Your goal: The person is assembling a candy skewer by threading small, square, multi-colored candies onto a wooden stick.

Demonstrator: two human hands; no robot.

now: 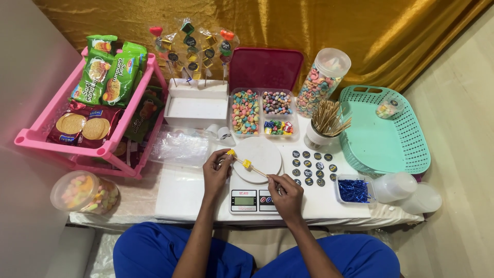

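Two hands (216,170) (284,191) hold one skewer (254,169), two candies (247,164).

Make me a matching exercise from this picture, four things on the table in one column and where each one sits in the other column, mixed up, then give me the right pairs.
Things:
1. Wooden skewers
2. Blue twist ties
3. Biscuit packets
4. Yellow candy cubes

Places:
A. On the pink rack at far left
B. Threaded on the stick held between the left hand and right hand, above the kitchen scale
C. Standing in a white cup beside the mint green basket
D. In a small clear tray near the round black stickers

Pairs: 1-C, 2-D, 3-A, 4-B
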